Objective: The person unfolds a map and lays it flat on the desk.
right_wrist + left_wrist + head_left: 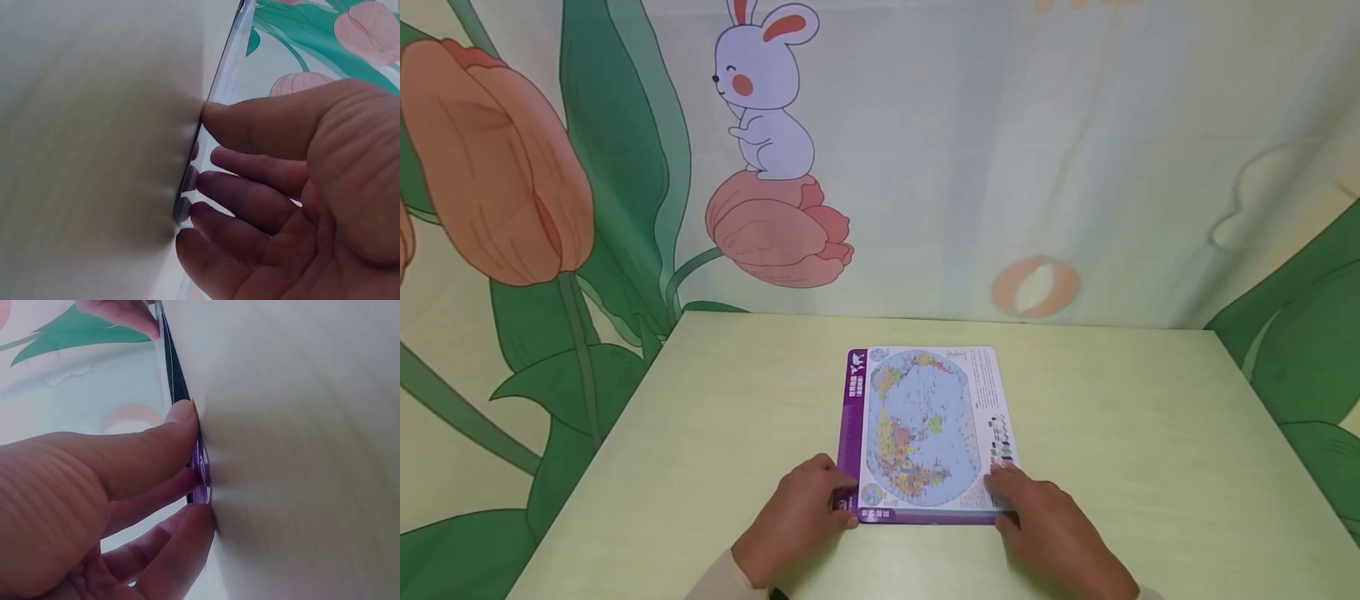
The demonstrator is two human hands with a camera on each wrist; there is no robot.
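A flat world map board (925, 425) lies on the table, its printed map facing up and turned sideways. Along its left and near sides runs a purple border (850, 433) with white lettering; the near edge shows more than one thin layer. My left hand (801, 517) holds the near left corner, thumb at the near edge and fingers at the left side. At the near right corner my right hand (1052, 525) grips the board, index finger on top and thumb against the near edge. In the left wrist view, a dark slit (175, 369) shows along the board's edge.
The pale yellow table (722, 400) extends to both sides of the board. Behind it hangs a curtain (940, 167) printed with a rabbit, tulips and leaves.
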